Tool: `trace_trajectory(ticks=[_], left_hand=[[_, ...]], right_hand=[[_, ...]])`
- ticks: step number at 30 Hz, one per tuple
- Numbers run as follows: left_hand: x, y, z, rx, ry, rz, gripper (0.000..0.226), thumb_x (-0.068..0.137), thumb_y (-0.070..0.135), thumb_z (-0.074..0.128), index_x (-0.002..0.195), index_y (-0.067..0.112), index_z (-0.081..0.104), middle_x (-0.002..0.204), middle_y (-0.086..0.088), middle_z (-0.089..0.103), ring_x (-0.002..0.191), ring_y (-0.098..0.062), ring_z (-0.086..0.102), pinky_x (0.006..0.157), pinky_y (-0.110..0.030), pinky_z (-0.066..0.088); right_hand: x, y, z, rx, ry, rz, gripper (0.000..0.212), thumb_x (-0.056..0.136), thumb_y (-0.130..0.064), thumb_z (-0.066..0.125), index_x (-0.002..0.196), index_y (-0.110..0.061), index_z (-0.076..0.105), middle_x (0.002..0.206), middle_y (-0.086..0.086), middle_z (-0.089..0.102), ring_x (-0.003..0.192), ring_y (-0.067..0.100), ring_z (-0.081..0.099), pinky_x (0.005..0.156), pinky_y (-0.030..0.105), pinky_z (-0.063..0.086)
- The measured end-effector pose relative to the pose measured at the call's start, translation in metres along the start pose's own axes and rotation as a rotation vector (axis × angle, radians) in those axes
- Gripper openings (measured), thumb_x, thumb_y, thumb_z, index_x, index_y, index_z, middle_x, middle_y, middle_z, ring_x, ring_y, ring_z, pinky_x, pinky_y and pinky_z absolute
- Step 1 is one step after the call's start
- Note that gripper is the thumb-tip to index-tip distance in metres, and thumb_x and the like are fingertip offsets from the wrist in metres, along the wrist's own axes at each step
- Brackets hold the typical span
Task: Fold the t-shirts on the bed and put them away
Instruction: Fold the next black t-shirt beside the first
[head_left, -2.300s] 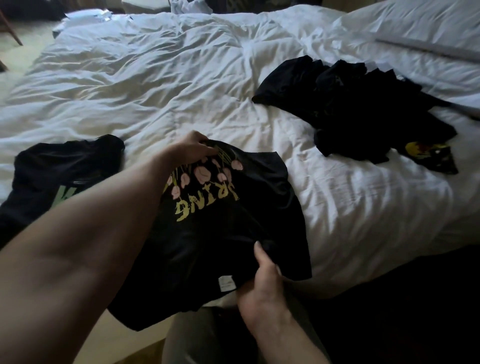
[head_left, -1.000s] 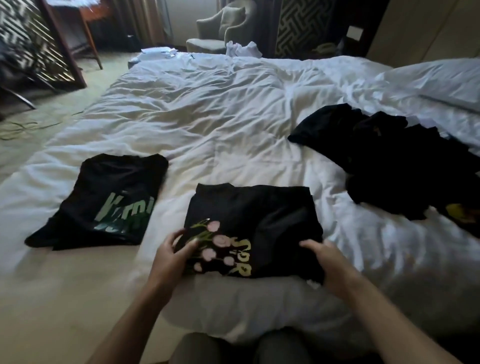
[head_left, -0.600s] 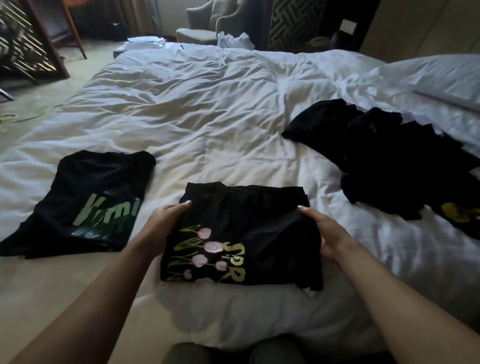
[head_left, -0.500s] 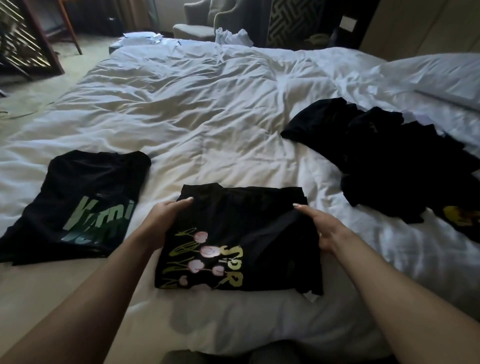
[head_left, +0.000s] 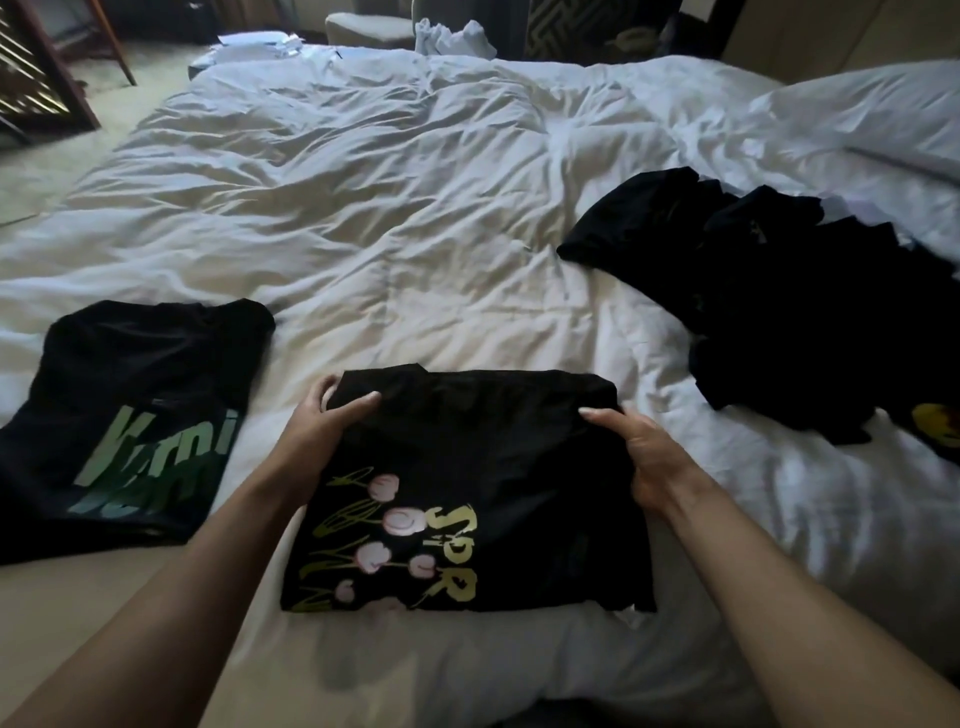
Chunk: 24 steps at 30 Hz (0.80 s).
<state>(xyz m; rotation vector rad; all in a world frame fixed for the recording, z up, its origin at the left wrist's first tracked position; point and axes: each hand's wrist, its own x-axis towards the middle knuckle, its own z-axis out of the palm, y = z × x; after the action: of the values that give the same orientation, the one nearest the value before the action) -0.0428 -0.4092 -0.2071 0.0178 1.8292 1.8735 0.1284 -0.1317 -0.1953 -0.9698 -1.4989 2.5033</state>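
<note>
We list what lies before us, largest first.

Bed (head_left: 415, 218): a wide white duvet, heavily rumpled, carrying all the clothing. Its soft, uneven surface is what we judge most likely to spoil a fold, since a stack set on a ridge can slump or slide open.

Unfolded pile (head_left: 779, 322): a loose heap of black t-shirts at the right, well apart from our work; a yellow print shows at its near edge. How many garments it holds we cannot tell.

Green-print t-shirt (head_left: 135, 415): black, folded, lying flat at the left, just beside our left arm and not touching the shirt in hand.

Flower-print t-shirt (head_left: 467, 493): black, folded to a rough rectangle near the bed's front edge, pink flowers and yellow lettering facing up. A white tag peeks out at its near right corner.

Left hand (head_left: 317, 431): thumb on top, fingers curled round the far left corner, gripping the flower-print t-shirt.

Right hand (head_left: 639, 457): closed over the shirt's right edge, with fingers tucked under.

Risks, as we judge them: lifting by the far corners alone could let the near layers sag and unfold; the shirt lies close to the mattress edge and could slip off; dragging it leftward might disturb the folded neighbour.
</note>
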Motion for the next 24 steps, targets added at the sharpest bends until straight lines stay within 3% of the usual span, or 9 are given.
trace_trajectory(ticks=[3, 6, 9, 11, 13, 15, 18, 21, 24], left_hand=[[0.006, 0.007, -0.003, -0.036, -0.133, -0.053, 0.031, 0.088, 0.016, 0.069, 0.118, 0.010, 0.065, 0.109, -0.019, 0.072, 0.081, -0.025, 0.073, 0.064, -0.029, 0.058], [0.010, 0.012, -0.005, -0.060, -0.087, -0.041, 0.020, 0.092, 0.011, 0.063, 0.112, 0.008, 0.067, 0.098, -0.018, 0.072, 0.071, -0.022, 0.072, 0.058, -0.027, 0.058], [0.011, 0.010, -0.004, -0.037, -0.034, 0.046, 0.013, 0.094, 0.005, 0.059, 0.099, 0.013, 0.067, 0.086, -0.009, 0.072, 0.066, -0.015, 0.071, 0.057, -0.024, 0.057], [0.010, 0.007, -0.004, -0.023, -0.027, 0.113, 0.017, 0.094, 0.003, 0.058, 0.095, 0.017, 0.068, 0.085, -0.004, 0.073, 0.069, -0.013, 0.071, 0.061, -0.023, 0.057], [0.006, 0.006, -0.004, -0.041, -0.025, 0.164, 0.020, 0.094, 0.003, 0.057, 0.094, 0.019, 0.068, 0.085, 0.000, 0.074, 0.073, -0.013, 0.070, 0.063, -0.022, 0.057], [0.002, 0.008, -0.004, -0.064, -0.013, 0.205, 0.022, 0.095, 0.004, 0.057, 0.094, 0.022, 0.068, 0.087, 0.001, 0.074, 0.077, -0.014, 0.070, 0.065, -0.023, 0.057], [-0.004, 0.011, -0.005, -0.087, 0.026, 0.237, 0.022, 0.096, 0.005, 0.058, 0.108, 0.020, 0.067, 0.100, -0.001, 0.073, 0.089, -0.018, 0.070, 0.069, -0.024, 0.058], [-0.015, 0.013, -0.011, -0.100, 0.041, 0.258, 0.032, 0.095, 0.006, 0.059, 0.126, 0.012, 0.063, 0.113, -0.004, 0.072, 0.099, -0.019, 0.070, 0.075, -0.023, 0.058], [-0.031, 0.012, -0.019, -0.093, 0.044, 0.254, 0.021, 0.095, 0.008, 0.057, 0.113, 0.011, 0.068, 0.099, -0.004, 0.075, 0.087, -0.016, 0.073, 0.070, -0.022, 0.058]], right_hand=[[0.008, -0.010, 0.005, -0.043, 0.044, -0.055, 0.036, 0.089, -0.003, 0.064, 0.124, 0.001, 0.059, 0.105, 0.021, 0.070, 0.082, 0.027, 0.072, 0.069, 0.035, 0.061], [0.014, -0.014, 0.003, -0.063, 0.073, -0.082, 0.035, 0.087, -0.001, 0.066, 0.122, -0.001, 0.061, 0.117, 0.026, 0.066, 0.084, 0.027, 0.072, 0.073, 0.036, 0.061], [0.020, -0.011, -0.004, -0.172, 0.076, -0.193, 0.075, 0.082, -0.001, 0.073, 0.146, -0.019, 0.039, 0.139, 0.019, 0.054, 0.105, 0.022, 0.069, 0.088, 0.037, 0.058], [0.020, -0.013, -0.006, -0.295, 0.009, -0.222, 0.090, 0.084, 0.000, 0.071, 0.151, -0.041, 0.027, 0.132, 0.010, 0.060, 0.111, 0.021, 0.066, 0.094, 0.035, 0.055], [0.015, -0.020, -0.004, -0.388, -0.038, -0.211, 0.074, 0.086, 0.004, 0.067, 0.145, -0.033, 0.043, 0.117, 0.008, 0.068, 0.099, 0.020, 0.070, 0.087, 0.029, 0.058], [0.009, -0.028, 0.000, -0.479, -0.037, -0.215, 0.050, 0.085, 0.003, 0.069, 0.130, -0.016, 0.059, 0.116, 0.015, 0.069, 0.093, 0.019, 0.071, 0.081, 0.025, 0.058], [-0.001, -0.033, 0.000, -0.560, 0.009, -0.283, 0.025, 0.086, 0.000, 0.070, 0.110, -0.003, 0.067, 0.105, 0.015, 0.072, 0.091, 0.023, 0.071, 0.075, 0.023, 0.058], [-0.016, -0.032, 0.001, -0.581, 0.128, -0.417, 0.011, 0.087, -0.006, 0.071, 0.097, -0.005, 0.066, 0.083, 0.006, 0.069, 0.079, 0.017, 0.067, 0.066, 0.020, 0.055], [-0.033, -0.023, 0.001, -0.632, 0.201, -0.510, 0.008, 0.088, -0.013, 0.071, 0.093, -0.013, 0.065, 0.102, 0.001, 0.068, 0.091, 0.009, 0.065, 0.079, 0.024, 0.053]])
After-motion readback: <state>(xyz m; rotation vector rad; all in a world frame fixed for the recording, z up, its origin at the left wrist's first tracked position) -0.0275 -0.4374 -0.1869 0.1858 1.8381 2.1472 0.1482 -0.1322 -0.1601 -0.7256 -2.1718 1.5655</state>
